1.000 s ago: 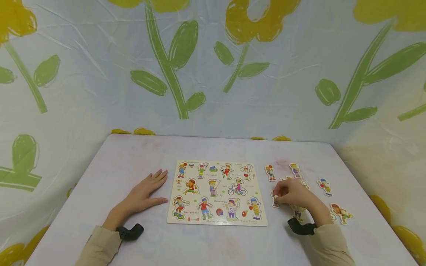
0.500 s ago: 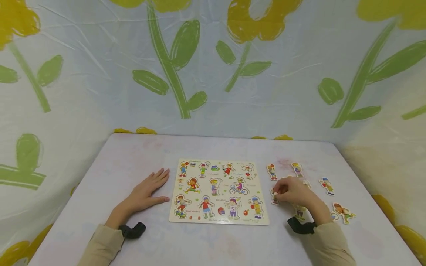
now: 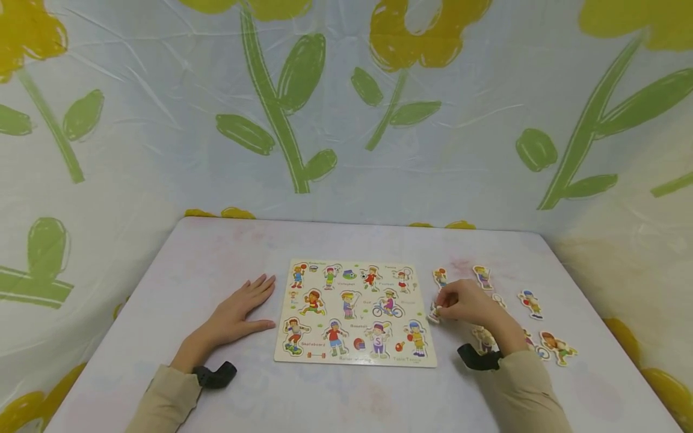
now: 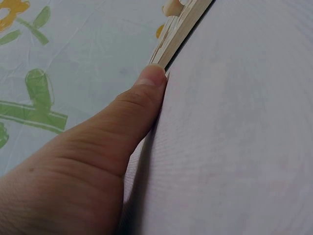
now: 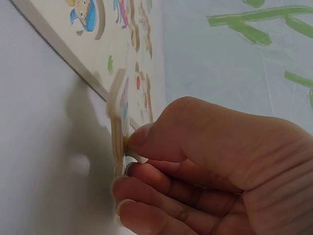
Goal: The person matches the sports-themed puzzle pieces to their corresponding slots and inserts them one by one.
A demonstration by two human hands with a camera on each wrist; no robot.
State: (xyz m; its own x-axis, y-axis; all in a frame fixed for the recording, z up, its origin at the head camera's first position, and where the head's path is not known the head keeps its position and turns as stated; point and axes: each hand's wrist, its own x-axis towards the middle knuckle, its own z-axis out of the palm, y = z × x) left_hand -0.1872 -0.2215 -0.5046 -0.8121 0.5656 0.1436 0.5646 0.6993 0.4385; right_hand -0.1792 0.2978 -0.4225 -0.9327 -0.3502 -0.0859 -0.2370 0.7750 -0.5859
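My right hand (image 3: 468, 305) pinches a flat wooden puzzle piece (image 5: 117, 132) by its small knob, thumb against fingertips. In the right wrist view the piece stands on edge, close beside the puzzle board's side. The head view shows only a small part of this piece (image 3: 434, 313), just off the board's right edge. The puzzle board (image 3: 323, 310) is cream-coloured, with sports figures in outlined recesses. My left hand (image 3: 238, 313) lies flat on the table with fingers spread, and its thumb (image 4: 151, 76) is right at the board's left edge.
Several loose figure pieces lie right of the board, among them a basketball player (image 3: 440, 277), a blue-capped figure (image 3: 530, 304) and a runner (image 3: 557, 347). Some are partly covered by my right hand and forearm. A flowered cloth (image 3: 346, 174) hangs behind the table (image 3: 346, 403).
The right hand has moved left with the puzzle piece, from among the loose pieces to the board's right edge. The piece has tilted. The left hand stays in place.
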